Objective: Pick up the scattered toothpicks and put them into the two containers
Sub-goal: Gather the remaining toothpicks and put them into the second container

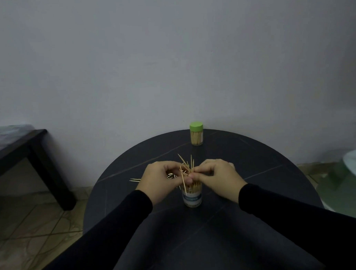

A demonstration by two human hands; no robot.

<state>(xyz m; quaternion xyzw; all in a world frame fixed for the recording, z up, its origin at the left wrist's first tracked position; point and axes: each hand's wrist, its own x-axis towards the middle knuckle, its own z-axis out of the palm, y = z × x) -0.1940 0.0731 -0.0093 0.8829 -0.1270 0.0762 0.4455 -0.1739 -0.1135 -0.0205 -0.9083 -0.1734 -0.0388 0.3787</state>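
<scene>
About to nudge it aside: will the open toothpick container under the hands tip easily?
Probably. The open container looks narrow and tall, so a push near its rim could topple it. Toothpicks stick out above it unevenly and would likely spill. It looks like light plastic, so it may slide.

My table is a dark, matt top, smooth, with thin pale veins like stone or laminate; in this dim light I can't tell which. The toothpicks I pinch are pale bare wood, dry and unvarnished. The near container is clear plastic with a glossy paper-like label. The far container is clear plastic too, under a smooth green plastic lid. My sleeves are soft matt black cloth. The wall looks flat, matt paint.
</scene>
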